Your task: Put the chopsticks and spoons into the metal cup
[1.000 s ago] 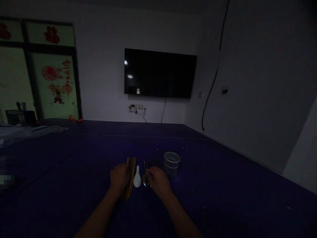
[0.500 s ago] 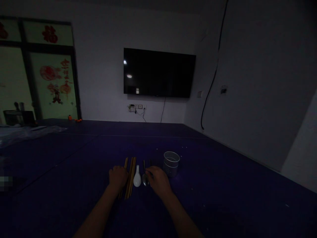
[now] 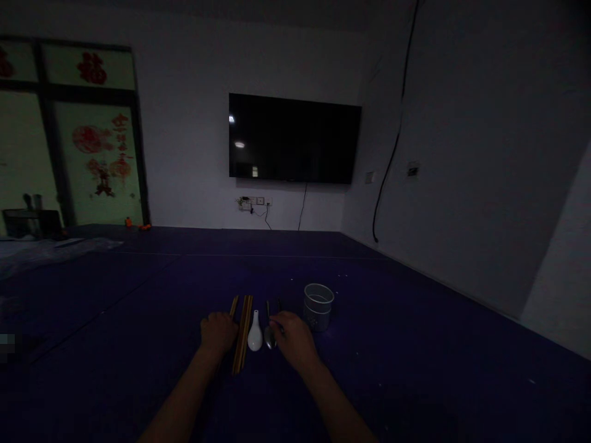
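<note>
My left hand (image 3: 218,333) is closed over slim wooden chopsticks (image 3: 234,304), whose tips stick out past the fingers. Just right of it, more chopsticks (image 3: 242,338) lie side by side on the dark purple surface (image 3: 184,283). A white soup spoon (image 3: 254,339) rests beside them, bowl toward me. Next to that lies a metal spoon (image 3: 269,338). My right hand (image 3: 293,338) has its fingers pinched together at a second thin metal utensil (image 3: 279,304); its head is hidden under the hand. Behind the right hand stands a metal cup (image 3: 318,306), upright.
Small white specks (image 3: 341,275) are scattered on the surface. Clear plastic sheeting (image 3: 64,251) lies at the far left, with small orange items (image 3: 144,227) near the door. A television (image 3: 295,140) hangs on the far wall; a black cable (image 3: 392,154) dangles along the right wall.
The view has tipped slightly, so everything sits a little lower. Less of the chopsticks shows below my left hand. Otherwise both hands stay almost where they were.
</note>
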The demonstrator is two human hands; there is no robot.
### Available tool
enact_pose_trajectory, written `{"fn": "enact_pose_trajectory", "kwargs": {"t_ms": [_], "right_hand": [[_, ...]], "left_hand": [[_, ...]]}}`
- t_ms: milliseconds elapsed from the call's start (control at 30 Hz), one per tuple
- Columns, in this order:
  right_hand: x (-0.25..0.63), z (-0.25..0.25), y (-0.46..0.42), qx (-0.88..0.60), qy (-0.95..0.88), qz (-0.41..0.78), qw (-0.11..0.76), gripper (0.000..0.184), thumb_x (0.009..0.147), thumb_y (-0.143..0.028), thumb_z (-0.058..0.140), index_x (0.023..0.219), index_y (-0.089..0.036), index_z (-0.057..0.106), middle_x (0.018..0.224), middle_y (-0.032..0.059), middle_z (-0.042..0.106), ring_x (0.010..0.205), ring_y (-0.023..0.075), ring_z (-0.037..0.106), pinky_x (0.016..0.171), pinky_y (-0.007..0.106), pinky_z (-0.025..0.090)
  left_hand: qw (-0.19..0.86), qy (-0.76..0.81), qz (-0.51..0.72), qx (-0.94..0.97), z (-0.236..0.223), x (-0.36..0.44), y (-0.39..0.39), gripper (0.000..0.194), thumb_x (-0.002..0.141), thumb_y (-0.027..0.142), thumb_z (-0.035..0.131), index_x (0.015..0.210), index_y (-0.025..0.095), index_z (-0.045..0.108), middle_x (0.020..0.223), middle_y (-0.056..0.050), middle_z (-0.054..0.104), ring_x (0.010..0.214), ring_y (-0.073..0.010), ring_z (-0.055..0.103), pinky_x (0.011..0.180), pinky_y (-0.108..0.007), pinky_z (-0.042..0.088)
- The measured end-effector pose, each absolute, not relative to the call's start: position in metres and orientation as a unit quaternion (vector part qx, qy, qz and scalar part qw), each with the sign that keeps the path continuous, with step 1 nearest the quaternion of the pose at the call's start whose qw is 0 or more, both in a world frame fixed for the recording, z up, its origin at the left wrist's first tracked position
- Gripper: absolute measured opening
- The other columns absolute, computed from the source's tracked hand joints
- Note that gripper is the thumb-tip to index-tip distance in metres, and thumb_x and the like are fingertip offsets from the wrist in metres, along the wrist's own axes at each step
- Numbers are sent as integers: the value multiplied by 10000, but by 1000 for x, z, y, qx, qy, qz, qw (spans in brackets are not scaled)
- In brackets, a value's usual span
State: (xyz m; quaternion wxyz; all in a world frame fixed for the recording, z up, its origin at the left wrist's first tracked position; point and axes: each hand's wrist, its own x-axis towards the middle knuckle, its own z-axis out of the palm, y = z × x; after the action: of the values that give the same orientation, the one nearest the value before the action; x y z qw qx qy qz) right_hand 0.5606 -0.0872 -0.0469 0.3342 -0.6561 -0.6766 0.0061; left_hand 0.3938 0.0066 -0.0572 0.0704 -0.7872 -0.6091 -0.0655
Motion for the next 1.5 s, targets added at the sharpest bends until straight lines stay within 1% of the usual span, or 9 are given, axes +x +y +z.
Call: {"fn": "enact_pose_trajectory", "kwargs": {"t_ms": [333, 467, 567, 733, 1033, 1133, 1300, 1400, 1500], "right_hand": [[562, -51, -86, -651, -675, 3, 347, 277, 902, -222, 458, 1027, -227, 704, 1059, 61, 699, 1024, 181, 620, 896, 270, 428], [563, -52, -85, -645, -662, 6, 382, 279, 895, -238, 466, 1039, -204, 703, 1068, 78, 698, 1012, 188, 625, 896, 273, 425], [562, -51, -84, -627, -655, 30, 420, 294, 913, -300, 443, 981, -200, 710, 970, 66, 719, 908, 181, 647, 809, 261, 438], [556, -49, -82, -579, -621, 115, 515, 565, 927, -558, 320, 659, -173, 636, 567, 6, 609, 554, 132, 556, 560, 225, 384], [546, -45, -86, -498, -553, 176, 644, 531, 839, -630, 441, 625, -167, 586, 586, -9, 547, 583, 134, 497, 547, 237, 386], [555, -40, -91, -512, -498, 125, 688, 534, 832, -641, 434, 715, -160, 636, 599, 7, 576, 573, 148, 521, 551, 253, 402], [606, -25, -104, -555, -264, -102, 783, 613, 865, -663, 293, 869, -156, 637, 631, 36, 591, 597, 183, 556, 567, 282, 414], [640, -21, -110, -607, -226, -220, 730, 645, 899, -627, 213, 929, -150, 646, 672, 65, 612, 666, 213, 586, 622, 305, 416], [660, -21, -109, -648, -253, -257, 671, 695, 902, -633, 178, 912, -132, 659, 685, 103, 639, 665, 237, 599, 631, 323, 406]], "left_hand": [[63, -617, -68, -781, -52, 392, 4, 356, 855, 231, 383, 1017, 93, 669, 1053, -193, 668, 1051, -298, 594, 854, -393, 441], [79, -607, -116, -782, -44, 395, -2, 350, 879, 255, 373, 1021, 84, 643, 1022, -192, 653, 1034, -294, 583, 831, -381, 443], [102, -575, -177, -792, -35, 403, -11, 315, 899, 257, 361, 988, 111, 625, 978, -156, 640, 1006, -268, 571, 821, -355, 431], [160, -456, -285, -828, -31, 419, -28, 186, 883, 208, 403, 883, 160, 583, 870, -93, 604, 894, -237, 546, 773, -348, 426], [272, -180, -451, -830, -43, 433, -41, 165, 886, 176, 397, 835, 175, 554, 778, -54, 582, 775, -195, 521, 746, -345, 453], [263, -164, -462, -831, -44, 428, -40, 189, 915, 243, 403, 903, 170, 577, 850, -72, 620, 847, -206, 543, 799, -362, 448], [209, -248, -469, -821, -54, 416, -23, 283, 939, 281, 378, 1091, 169, 590, 961, -95, 653, 941, -217, 565, 841, -368, 433], [141, -335, -448, -817, -61, 412, -9, 318, 946, 288, 350, 1108, 181, 601, 983, -92, 664, 932, -211, 580, 817, -353, 436], [80, -419, -430, -796, -66, 409, 0, 330, 937, 296, 343, 1055, 181, 629, 962, -83, 672, 918, -215, 588, 810, -347, 435]]}}
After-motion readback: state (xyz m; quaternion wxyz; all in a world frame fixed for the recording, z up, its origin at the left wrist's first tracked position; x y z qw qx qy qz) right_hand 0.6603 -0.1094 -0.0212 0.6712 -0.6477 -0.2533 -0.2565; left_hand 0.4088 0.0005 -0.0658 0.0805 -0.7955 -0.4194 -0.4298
